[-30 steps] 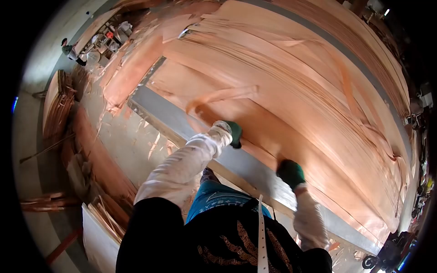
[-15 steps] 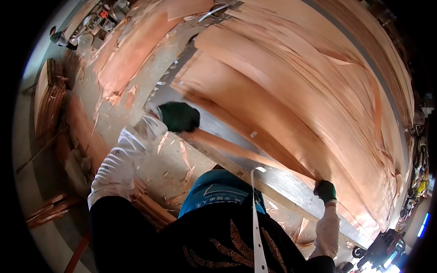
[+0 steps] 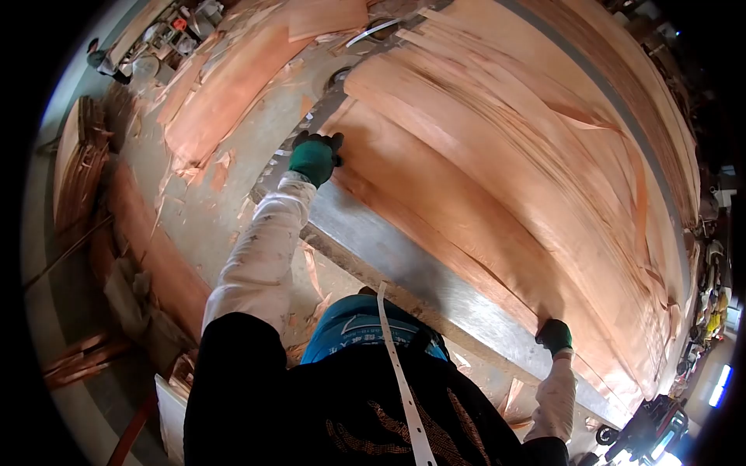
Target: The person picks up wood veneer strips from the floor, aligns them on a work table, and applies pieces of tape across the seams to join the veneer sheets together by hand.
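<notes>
In the head view, my left hand (image 3: 315, 158), in a green glove with dark fingertips, is at the near left corner of a thin reddish-brown wood sheet (image 3: 443, 194). Its fingers are bent but apart, and no strip shows in it. Farther right, my right hand (image 3: 554, 335), gloved in green too, is closed at the near edge of the same sheet; its fingertips are partly hidden. The sheet lies on a broad layered stack over a grey metal table (image 3: 388, 245), whose near strip shows along the front.
More wood sheets (image 3: 225, 101) lie on the floor at upper left. Stacked pieces (image 3: 78, 167) stand at far left. A distant person (image 3: 101, 62) is near cluttered equipment. A white strap (image 3: 400, 373) hangs before my body. A vehicle (image 3: 649, 431) is at lower right.
My left hand has let go of a narrow wood strip and moved up and away to the sheet's left corner. That strip no longer shows above the metal. My right hand has barely moved since half a second ago.
</notes>
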